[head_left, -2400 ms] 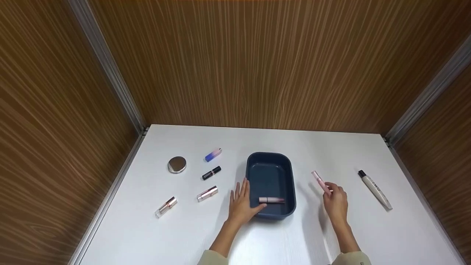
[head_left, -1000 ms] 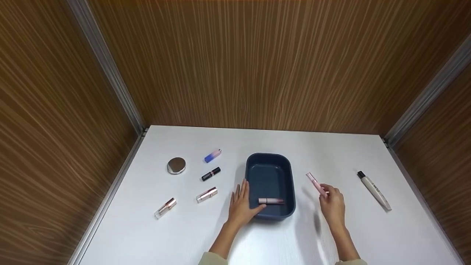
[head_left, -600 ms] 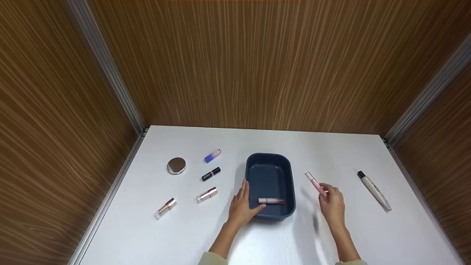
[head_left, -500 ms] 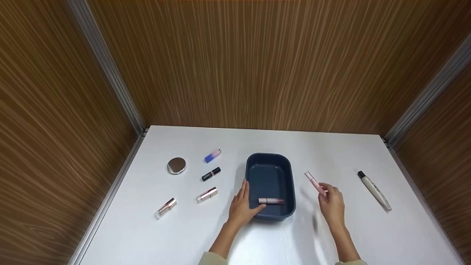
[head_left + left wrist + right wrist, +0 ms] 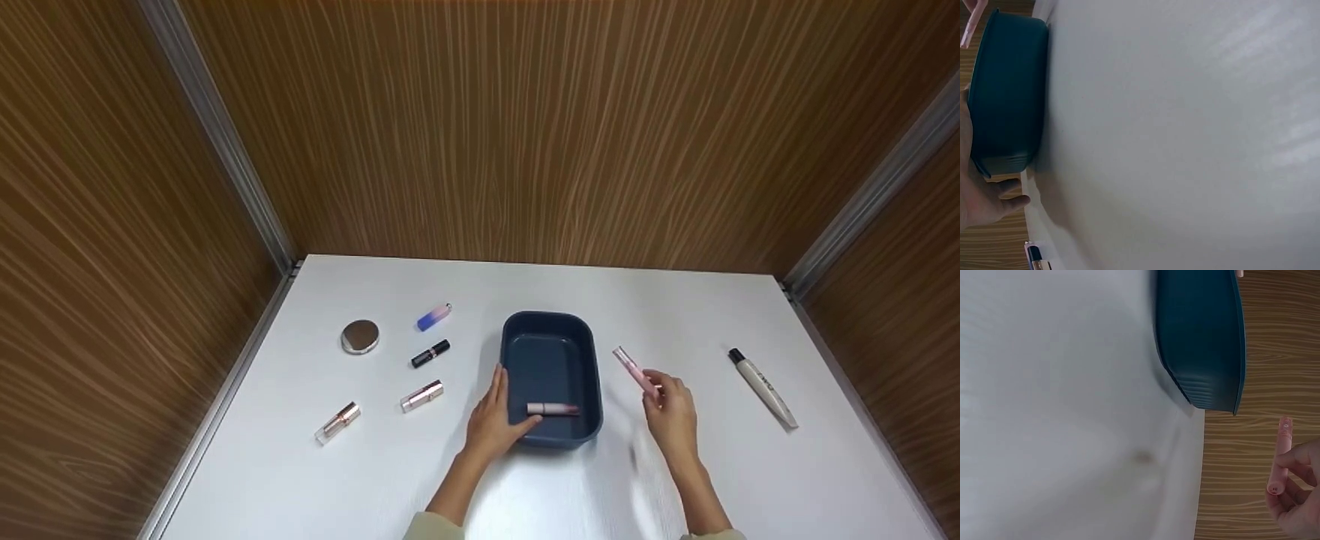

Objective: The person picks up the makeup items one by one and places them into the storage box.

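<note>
In the head view my left hand (image 5: 491, 426) rests against the near left side of a dark blue rectangular bin (image 5: 598, 375), its fingers straight along the outer wall and the thumb over the rim. A pink lip gloss tube (image 5: 553, 409) lies crosswise inside, at the near end. Right of the bin, my right hand (image 5: 673, 420) pinches a slim pink lip gloss tube (image 5: 634, 370) between thumb and fingers, above the table. The right wrist view shows this tube (image 5: 1282, 453) tilted, apart from the bin. Two straight left fingers (image 5: 1013, 203) extend past the bin's end in the left wrist view.
On the white table (image 5: 525, 502), left of the bin, lie a round compact (image 5: 361, 337), a blue-pink tube (image 5: 434, 317), a black lipstick (image 5: 430, 354) and two rose-gold lipsticks (image 5: 422, 396). A white squeeze tube (image 5: 763, 390) lies far right. Wood-grain panels (image 5: 480, 135) enclose the table.
My right hand has moved a little left, bringing the pink lip gloss tube closer to the bin. The left fingers have drawn together; the left hand otherwise keeps its place.
</note>
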A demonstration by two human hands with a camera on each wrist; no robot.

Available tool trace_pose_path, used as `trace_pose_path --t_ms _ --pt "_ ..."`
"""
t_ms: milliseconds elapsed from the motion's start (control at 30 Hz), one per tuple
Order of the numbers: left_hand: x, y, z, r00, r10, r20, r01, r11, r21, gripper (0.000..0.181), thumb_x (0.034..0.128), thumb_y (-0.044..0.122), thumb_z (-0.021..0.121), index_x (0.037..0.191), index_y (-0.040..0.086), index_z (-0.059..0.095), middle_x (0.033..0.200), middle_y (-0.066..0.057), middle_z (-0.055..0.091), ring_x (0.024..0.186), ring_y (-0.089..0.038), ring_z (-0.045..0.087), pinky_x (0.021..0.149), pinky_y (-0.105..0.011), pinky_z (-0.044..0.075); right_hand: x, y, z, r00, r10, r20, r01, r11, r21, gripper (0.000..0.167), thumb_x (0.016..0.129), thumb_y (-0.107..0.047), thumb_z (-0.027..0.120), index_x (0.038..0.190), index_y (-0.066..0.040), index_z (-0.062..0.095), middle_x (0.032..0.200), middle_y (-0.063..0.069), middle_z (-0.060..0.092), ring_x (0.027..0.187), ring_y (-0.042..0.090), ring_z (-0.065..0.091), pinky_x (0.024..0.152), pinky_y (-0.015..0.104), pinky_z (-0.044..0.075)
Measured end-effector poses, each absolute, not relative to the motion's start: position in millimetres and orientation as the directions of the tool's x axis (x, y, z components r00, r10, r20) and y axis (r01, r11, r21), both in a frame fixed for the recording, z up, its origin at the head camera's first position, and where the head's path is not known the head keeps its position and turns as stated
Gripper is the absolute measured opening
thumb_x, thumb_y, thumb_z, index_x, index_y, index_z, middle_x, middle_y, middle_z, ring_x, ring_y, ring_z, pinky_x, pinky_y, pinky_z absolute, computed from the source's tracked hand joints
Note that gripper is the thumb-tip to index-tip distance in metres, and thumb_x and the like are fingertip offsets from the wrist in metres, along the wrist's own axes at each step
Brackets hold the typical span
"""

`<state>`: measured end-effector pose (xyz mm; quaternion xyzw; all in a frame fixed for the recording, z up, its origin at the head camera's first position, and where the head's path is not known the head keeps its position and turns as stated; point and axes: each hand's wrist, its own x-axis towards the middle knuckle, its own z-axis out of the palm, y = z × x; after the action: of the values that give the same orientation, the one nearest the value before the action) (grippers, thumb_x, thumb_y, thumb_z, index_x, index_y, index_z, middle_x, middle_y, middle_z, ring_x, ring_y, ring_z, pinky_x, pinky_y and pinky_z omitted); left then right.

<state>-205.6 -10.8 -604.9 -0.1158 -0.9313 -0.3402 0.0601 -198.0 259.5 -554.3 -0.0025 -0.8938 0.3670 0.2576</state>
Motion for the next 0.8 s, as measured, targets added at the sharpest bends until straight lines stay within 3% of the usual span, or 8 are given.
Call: trace_pose_path --t_ms 167,800 --pt "-206 -11 -606 -0.964 0.181 0.196 0.264 0.74 0.618 0.099 0.0775 0.059 0.061 0.145 -0.001 0.018 0.151 -0.012 0.014 0.123 -0.031 0.039 0.093 -0.042 0.038 -197 255 -552 -0.844 0.17 0.508 -0.231 0.741 -0.631 0.031 0.074 0.017 0.061 0.102 0.006 0.062 0.089 0.018 0.059 0.074 0.029 0.051 0.062 0.039 0.039" --pt "-207 -11 -607 -0.957 0.175 0.231 0.283 0.738 0.613 0.099 0.0767 0.058 0.062 0.144 -0.002 0.021 0.15 -0.013 0.017 0.122 -0.031 0.041 0.088 -0.042 0.042 -196 241 -553 -0.852 0.131 0.507 -0.27 0.719 -0.64 0.032 0.072 0.018 0.062 0.101 0.004 0.063 0.088 0.016 0.06 0.071 0.026 0.052 0.061 0.037 0.041"
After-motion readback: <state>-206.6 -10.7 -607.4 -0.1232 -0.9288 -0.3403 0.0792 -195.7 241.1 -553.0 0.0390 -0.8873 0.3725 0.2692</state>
